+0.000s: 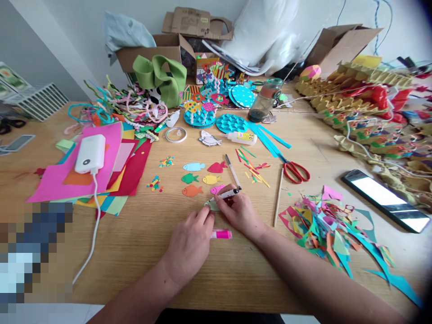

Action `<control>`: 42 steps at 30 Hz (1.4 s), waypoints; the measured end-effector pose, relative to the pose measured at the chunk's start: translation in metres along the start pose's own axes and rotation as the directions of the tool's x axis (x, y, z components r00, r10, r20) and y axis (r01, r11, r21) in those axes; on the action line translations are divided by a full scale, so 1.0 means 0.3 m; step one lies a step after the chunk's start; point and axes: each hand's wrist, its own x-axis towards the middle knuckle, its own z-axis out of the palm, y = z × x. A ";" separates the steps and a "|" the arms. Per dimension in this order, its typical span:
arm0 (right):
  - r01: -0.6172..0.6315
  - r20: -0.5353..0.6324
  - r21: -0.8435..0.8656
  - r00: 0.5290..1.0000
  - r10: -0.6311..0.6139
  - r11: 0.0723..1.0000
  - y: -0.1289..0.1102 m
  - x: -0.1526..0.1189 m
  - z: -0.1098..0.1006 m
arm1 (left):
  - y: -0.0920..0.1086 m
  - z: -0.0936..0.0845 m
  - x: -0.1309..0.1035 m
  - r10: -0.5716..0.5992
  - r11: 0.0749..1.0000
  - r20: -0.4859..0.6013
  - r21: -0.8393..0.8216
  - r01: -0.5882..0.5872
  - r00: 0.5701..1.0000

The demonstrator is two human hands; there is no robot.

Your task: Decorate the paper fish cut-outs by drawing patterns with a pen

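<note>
My right hand [243,213] grips a white marker [229,194] with a black end, its tip down at a small pale green paper fish [212,205]. The fingers of my left hand [192,236] are drawn together and press the edge of that fish to the table; the fish is partly hidden. Just beyond lie paper fish in light blue [193,167], red [217,168], green [191,178], yellow [212,180], orange [192,191] and pink [216,189]. A pink marker [222,234] rests beside my left hand. Behind the right hand is a slim pen [232,171].
Red-handled scissors [296,172], a wooden stick [278,197], paper scraps [332,229] and a phone [386,200] lie to the right. Coloured sheets [135,173] under a white power bank [90,154] are left. A glue bottle [241,137] and glass jar [265,100] are farther back.
</note>
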 end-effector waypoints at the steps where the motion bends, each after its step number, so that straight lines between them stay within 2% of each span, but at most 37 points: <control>1: -0.004 0.000 0.000 1.000 0.004 1.000 0.000 0.000 0.000 | 0.000 0.000 0.000 0.000 1.000 0.003 0.001 0.000 1.000; 17: -0.005 0.002 -0.004 1.000 0.005 1.000 0.003 -0.001 0.001 | -0.001 -0.001 0.003 -0.004 1.000 0.002 0.006 0.004 1.000; 22: 0.009 -0.029 0.003 1.000 -0.009 1.000 0.007 -0.003 0.003 | -0.002 0.002 0.004 0.005 1.000 -0.010 -0.008 -0.005 1.000; 33: -0.008 -0.001 -0.003 1.000 0.008 1.000 0.012 -0.004 0.005 | -0.003 0.004 0.002 -0.003 1.000 -0.009 0.012 0.003 1.000; 35: -0.005 -0.052 0.023 0.999 0.006 1.000 0.012 -0.010 0.004 | -0.005 0.006 0.002 0.002 1.000 -0.018 0.010 -0.001 1.000; 38: 0.022 -0.198 0.095 0.980 -0.003 0.995 0.009 -0.021 0.001 | -0.010 0.013 0.000 0.015 1.000 -0.046 -0.004 -0.015 0.999; 42: 0.091 -0.325 0.141 0.945 -0.041 0.986 0.006 -0.028 -0.003 | -0.019 0.021 -0.005 0.030 0.998 -0.136 -0.050 -0.037 0.990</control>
